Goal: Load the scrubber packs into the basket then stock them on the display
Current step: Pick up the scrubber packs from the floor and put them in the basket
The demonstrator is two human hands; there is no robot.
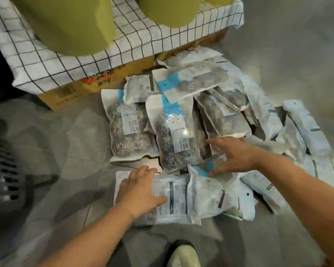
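Observation:
Several white-and-blue scrubber packs (pixel 174 130) lie in a loose heap on the grey floor, some face up showing steel scrubbers, others face down. My left hand (pixel 141 189) rests flat, fingers spread, on a face-down pack (pixel 174 197) at the near edge of the heap. My right hand (pixel 233 157) reaches over the pile with spread fingers, its fingertips touching a crumpled pack (pixel 206 189) beside the first. Neither hand grips anything. A dark slotted basket (pixel 2 170) shows at the left edge.
A cardboard box (pixel 81 87) draped with a white checked cloth (pixel 52 58) stands behind the heap, with large yellow-green rolls (pixel 66 26) on top. My shoe (pixel 183 255) is at the bottom centre. Bare grey floor (pixel 62 143) lies between the packs and the basket.

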